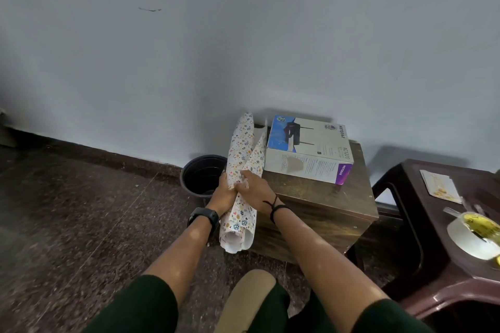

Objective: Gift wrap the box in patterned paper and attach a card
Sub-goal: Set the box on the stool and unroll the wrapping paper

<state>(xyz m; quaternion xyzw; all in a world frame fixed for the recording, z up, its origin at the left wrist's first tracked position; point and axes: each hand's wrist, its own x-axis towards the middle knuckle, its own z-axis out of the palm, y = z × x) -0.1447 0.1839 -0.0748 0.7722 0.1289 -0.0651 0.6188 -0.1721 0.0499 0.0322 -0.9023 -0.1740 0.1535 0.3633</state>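
My left hand (222, 192) and right hand (250, 184) both grip the roll of patterned paper (242, 178) at its middle — it tilts beside the box (308, 150), which sits on the wooden counter (319, 205); the card (439, 186) lies well apart, right.

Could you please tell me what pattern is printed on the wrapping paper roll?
Small multicoloured motifs on white cover the wrapping paper roll; the head view shows it.

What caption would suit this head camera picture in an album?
Both hands, left and right, grip a roll of patterned paper beside the unwrapped box on a wooden table.
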